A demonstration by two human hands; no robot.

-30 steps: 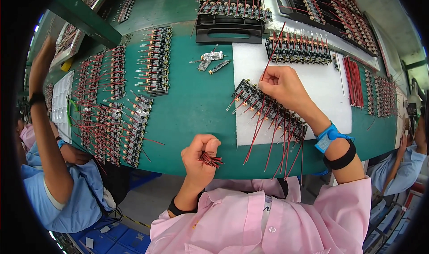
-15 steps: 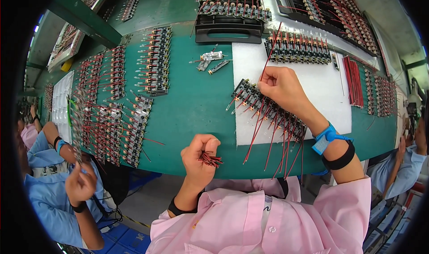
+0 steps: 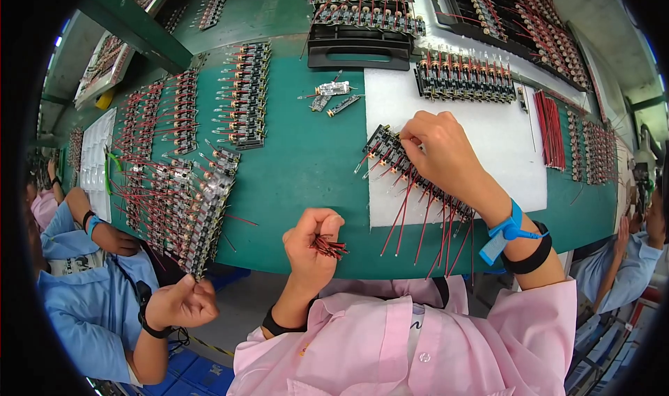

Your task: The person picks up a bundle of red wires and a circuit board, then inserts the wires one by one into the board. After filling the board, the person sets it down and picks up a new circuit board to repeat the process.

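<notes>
My left hand (image 3: 304, 246) is closed around a bundle of short red wires (image 3: 329, 247), their cut ends poking out past the thumb, just off the table's front edge. In front of my right hand lies a slanted strip of small circuit boards (image 3: 382, 145), with red wires (image 3: 410, 218) trailing from it toward me. My right hand (image 3: 442, 149) is over the strip's upper edge, fingertips pinched at one board. What those fingertips hold is hidden behind the fingers. Beneath the strip is a white foam sheet (image 3: 481, 131).
Another board strip (image 3: 463, 79) lies at the foam's far edge, with red wires (image 3: 550, 131) to its right. Loose clear parts (image 3: 333, 88) sit left of the foam. More strips (image 3: 240, 96) stand leftward. A co-worker's hand (image 3: 182, 304) holds a strip at left. A black tray (image 3: 359, 48) lies behind.
The long red wire that stood up from my right fingers no longer shows there, and that hand has turned slightly over the boards. The co-worker's strip has moved right. My left hand stays put.
</notes>
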